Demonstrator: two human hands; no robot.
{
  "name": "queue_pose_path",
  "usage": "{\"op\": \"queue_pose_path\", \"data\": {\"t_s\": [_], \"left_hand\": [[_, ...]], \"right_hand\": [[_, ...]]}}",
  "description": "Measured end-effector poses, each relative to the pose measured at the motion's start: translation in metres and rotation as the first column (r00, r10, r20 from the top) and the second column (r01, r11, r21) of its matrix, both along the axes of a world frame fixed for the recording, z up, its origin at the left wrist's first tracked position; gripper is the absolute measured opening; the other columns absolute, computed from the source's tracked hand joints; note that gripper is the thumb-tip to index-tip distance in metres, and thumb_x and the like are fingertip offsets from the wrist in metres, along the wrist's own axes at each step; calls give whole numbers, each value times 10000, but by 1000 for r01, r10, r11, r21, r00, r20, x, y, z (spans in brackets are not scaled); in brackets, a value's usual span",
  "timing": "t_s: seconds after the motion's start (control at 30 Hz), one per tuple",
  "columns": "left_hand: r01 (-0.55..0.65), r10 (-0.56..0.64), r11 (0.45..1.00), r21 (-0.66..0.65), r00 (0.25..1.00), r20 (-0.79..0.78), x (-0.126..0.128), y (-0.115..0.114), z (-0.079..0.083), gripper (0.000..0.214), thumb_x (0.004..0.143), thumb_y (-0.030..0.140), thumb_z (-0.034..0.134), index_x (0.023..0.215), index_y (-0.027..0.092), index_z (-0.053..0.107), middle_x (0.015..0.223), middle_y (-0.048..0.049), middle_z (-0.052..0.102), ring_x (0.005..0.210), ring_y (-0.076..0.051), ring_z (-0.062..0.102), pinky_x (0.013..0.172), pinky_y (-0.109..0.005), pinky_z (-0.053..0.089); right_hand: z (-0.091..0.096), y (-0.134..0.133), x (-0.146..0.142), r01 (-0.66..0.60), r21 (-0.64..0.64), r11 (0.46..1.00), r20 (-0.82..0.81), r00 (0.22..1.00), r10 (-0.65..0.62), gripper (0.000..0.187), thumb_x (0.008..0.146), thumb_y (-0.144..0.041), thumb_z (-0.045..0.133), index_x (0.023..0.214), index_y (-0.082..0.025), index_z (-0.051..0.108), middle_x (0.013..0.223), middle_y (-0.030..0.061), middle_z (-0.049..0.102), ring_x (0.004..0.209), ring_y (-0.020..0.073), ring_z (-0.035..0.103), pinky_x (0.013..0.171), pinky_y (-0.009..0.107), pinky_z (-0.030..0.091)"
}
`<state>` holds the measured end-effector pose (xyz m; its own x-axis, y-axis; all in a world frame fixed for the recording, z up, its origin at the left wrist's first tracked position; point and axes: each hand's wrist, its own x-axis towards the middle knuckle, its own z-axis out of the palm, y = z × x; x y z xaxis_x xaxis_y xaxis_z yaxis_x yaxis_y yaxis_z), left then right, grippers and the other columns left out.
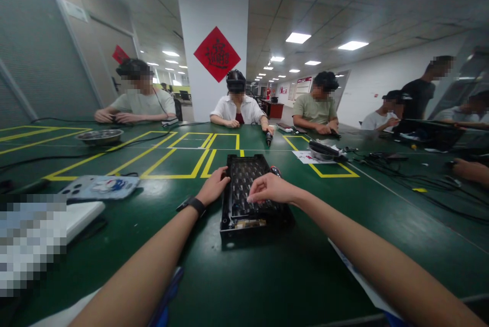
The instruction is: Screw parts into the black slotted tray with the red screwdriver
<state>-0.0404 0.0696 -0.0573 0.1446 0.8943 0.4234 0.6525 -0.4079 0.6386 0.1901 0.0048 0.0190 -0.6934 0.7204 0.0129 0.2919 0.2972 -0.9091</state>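
Observation:
A black open-topped box [225, 221] lies on the green table in front of me, with rows of small shiny pieces in its dark panel [240, 176]. A gold-coloured part [250, 223] shows at its near end. My left hand [214, 184], a dark band on its wrist, grips the box's left edge with bent fingers. Over the right half of the panel hovers my right hand [269, 188], thumb and fingertips pinched together. What sits in that pinch, if anything, is too small to make out. Behind the right hand a round, shiny object [275, 170] is partly hidden.
To the left lie a phone in a patterned case [101, 186] and a white object [84, 220]; a metal bowl [100, 136] stands farther back. Yellow tape [153, 164] marks the table. Cables [397, 169] spread at right. Across the table, one person holds a dark power screwdriver [268, 137].

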Motion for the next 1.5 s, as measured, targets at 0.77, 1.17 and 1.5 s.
{"op": "queue_pose_path", "data": {"t_s": [0.77, 1.17, 1.5], "left_hand": [[10, -10, 1000, 3, 1000, -3, 1, -1, 0, 488, 809, 312, 408, 1252, 107, 406, 1231, -130, 502, 1112, -216, 484, 980, -380, 349], [12, -12, 1000, 3, 1000, 3, 0, 0, -1, 480, 806, 316, 411, 1246, 124, 417, 1243, -120, 493, 1126, -213, 472, 991, -377, 336], [8, -8, 1000, -8, 1000, 16, 1, 0, 0, 487, 800, 321, 423, 1242, 116, 422, 1232, -125, 503, 1112, -219, 484, 979, -385, 348]], "right_hand": [[-6, -21, 19, -203, 382, 902, 255, 961, 108, 215, 770, -302, 583, 859, -135, 686, 851, 45, 643, 809, 132, 572, 762, 243, 422], [-5, -22, 18, -170, 318, 933, 277, 958, 80, 228, 760, -309, 587, 869, -129, 675, 839, 41, 642, 751, 121, 558, 696, 231, 417], [-7, -22, 17, -148, 307, 940, 242, 968, 74, 210, 778, -309, 569, 860, -129, 638, 863, 36, 638, 781, 125, 553, 726, 241, 411]]}}
